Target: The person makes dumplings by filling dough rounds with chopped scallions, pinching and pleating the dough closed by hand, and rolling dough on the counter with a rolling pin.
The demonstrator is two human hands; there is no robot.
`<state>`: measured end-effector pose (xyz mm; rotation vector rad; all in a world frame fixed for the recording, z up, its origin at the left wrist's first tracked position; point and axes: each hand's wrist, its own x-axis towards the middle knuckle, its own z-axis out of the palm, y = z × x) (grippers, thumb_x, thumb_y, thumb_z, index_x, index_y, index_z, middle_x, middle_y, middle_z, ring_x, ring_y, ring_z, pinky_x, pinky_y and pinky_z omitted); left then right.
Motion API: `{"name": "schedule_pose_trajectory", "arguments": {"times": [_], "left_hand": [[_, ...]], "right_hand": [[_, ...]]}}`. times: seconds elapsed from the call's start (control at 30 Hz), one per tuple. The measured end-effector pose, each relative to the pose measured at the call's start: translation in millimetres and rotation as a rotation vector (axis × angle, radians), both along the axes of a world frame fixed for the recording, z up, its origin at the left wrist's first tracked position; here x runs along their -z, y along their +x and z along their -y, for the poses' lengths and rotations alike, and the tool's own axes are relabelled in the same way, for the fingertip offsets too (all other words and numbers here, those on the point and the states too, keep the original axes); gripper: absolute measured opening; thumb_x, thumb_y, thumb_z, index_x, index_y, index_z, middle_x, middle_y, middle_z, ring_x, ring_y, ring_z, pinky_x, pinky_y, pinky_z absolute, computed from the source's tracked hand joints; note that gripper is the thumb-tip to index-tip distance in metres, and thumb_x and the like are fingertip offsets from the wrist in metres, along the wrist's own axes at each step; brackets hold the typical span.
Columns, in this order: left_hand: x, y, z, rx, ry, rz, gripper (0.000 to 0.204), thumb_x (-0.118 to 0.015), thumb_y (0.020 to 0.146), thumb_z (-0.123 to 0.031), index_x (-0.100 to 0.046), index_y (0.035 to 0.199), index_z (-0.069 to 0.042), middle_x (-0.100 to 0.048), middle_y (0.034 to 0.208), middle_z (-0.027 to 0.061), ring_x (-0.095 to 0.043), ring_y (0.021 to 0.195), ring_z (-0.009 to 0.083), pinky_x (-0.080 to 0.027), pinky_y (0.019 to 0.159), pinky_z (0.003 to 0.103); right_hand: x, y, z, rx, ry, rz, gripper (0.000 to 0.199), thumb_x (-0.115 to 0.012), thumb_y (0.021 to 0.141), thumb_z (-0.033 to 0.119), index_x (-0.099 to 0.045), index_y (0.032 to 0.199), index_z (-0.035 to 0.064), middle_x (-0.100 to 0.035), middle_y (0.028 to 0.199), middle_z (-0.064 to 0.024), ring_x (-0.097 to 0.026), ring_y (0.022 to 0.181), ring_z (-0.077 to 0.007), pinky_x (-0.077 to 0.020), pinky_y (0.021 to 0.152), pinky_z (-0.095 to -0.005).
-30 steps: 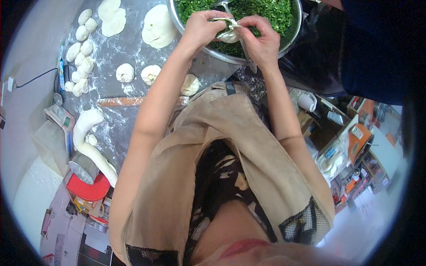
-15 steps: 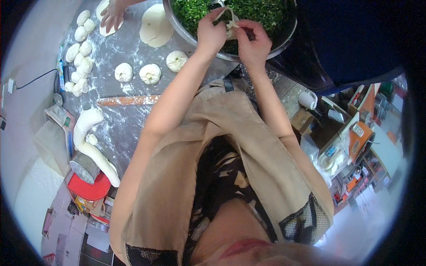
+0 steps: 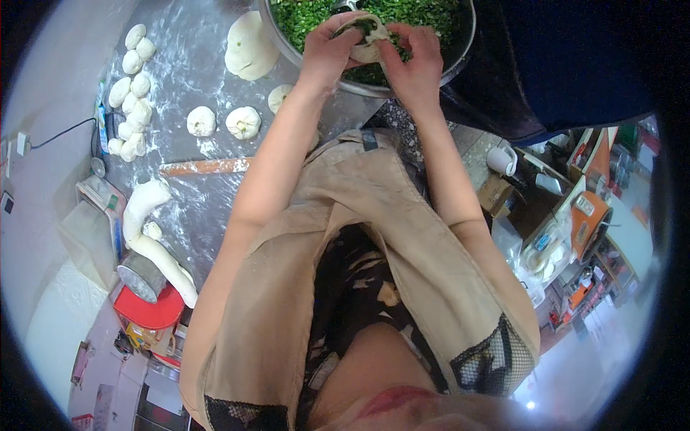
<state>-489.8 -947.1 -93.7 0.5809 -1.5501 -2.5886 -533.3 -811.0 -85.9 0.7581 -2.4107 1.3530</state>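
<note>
Over the large metal bowl (image 3: 359, 88) of chopped green filling (image 3: 298, 18), both hands work on one bun wrapper (image 3: 367, 54). Green filling shows inside its open mouth. My left hand (image 3: 327, 57) cups the wrapper from the left, thumb at the opening. On the other side, my right hand (image 3: 418, 63) pinches the gathered dough edge between thumb and fingers. A metal spoon handle (image 3: 348, 4) sticks out of the filling at the top. Left of the bowl lie a flat dough round (image 3: 251, 47) and pleated buns (image 3: 243, 123), one partly behind my left forearm.
Several small dough lumps (image 3: 136, 109) line the far left of the floured table (image 3: 180, 75). A rolling pin (image 3: 205, 167) lies nearer me, with a long dough roll (image 3: 147, 248) past it. Beside that stand a metal tin (image 3: 141, 276) and a clear bin (image 3: 90, 226).
The wrapper has shifted slightly left and its opening now faces up more. The other person's hand and the dough round under it at the top left have gone from view.
</note>
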Motion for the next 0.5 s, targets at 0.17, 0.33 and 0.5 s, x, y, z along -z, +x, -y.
{"name": "schedule_pose_trajectory", "arguments": {"times": [0.17, 0.33, 0.5], "left_hand": [[-6, -2, 6, 0.066, -0.08, 0.107, 0.025, -0.05, 0.088, -0.003, -0.061, 0.111, -0.003, -0.063, 0.095, 0.0072, -0.063, 0.082, 0.0148, -0.057, 0.069, 0.029], [-10, -3, 11, 0.187, -0.194, 0.136, 0.026, -0.05, 0.087, -0.003, -0.062, 0.11, -0.005, -0.064, 0.089, 0.0048, -0.063, 0.077, 0.0119, -0.056, 0.067, 0.028], [-16, -1, 23, 0.323, -0.28, 0.144, 0.029, -0.05, 0.086, -0.008, -0.062, 0.112, -0.006, -0.063, 0.091, 0.0041, -0.063, 0.079, 0.0124, -0.055, 0.065, 0.026]], "right_hand": [[-1, -1, -8, -0.1, 0.104, -0.094, 0.015, -0.068, 0.074, 0.012, -0.066, 0.088, 0.009, -0.055, 0.078, -0.0081, -0.053, 0.079, -0.028, -0.0444, 0.068, -0.038], [-3, 0, -7, -0.099, 0.025, -0.036, 0.012, -0.068, 0.073, 0.011, -0.067, 0.085, 0.0098, -0.056, 0.077, -0.0072, -0.054, 0.079, -0.0274, -0.045, 0.068, -0.0373], [2, -3, -8, -0.183, 0.063, -0.057, 0.013, -0.069, 0.073, 0.012, -0.066, 0.085, 0.0093, -0.056, 0.083, -0.008, -0.054, 0.08, -0.0282, -0.0446, 0.068, -0.0375]]}}
